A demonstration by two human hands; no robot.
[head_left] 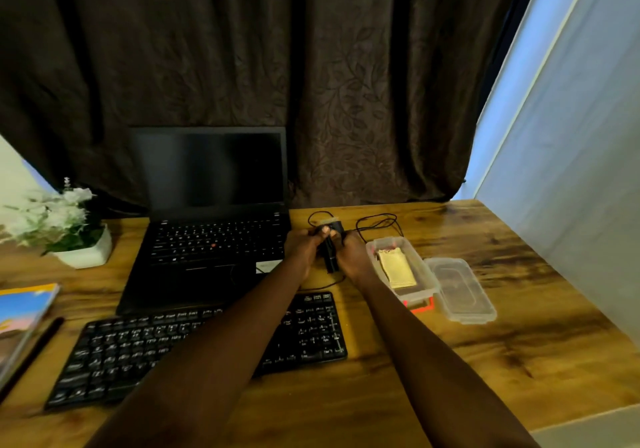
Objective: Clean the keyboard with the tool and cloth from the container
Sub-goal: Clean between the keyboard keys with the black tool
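A black cleaning tool [329, 252] with a clear top is held upright above the desk, between the laptop and the container. My left hand [302, 247] grips its left side with the thumb near the top. My right hand [351, 254] grips its right side. A clear plastic container [417, 264] stands just right of my right hand, with a folded yellow cloth [396, 269] inside. The black external keyboard [114, 354] lies at the desk's front, partly hidden under my left forearm.
The container's clear lid [460, 290] lies to its right. An open black laptop [211, 205] with a dark screen stands behind the keyboard. Black cables [379, 222] loop behind my hands. A white flower pot [81, 250] and a book [20, 323] sit at the left. A white wall [571, 157] borders the right.
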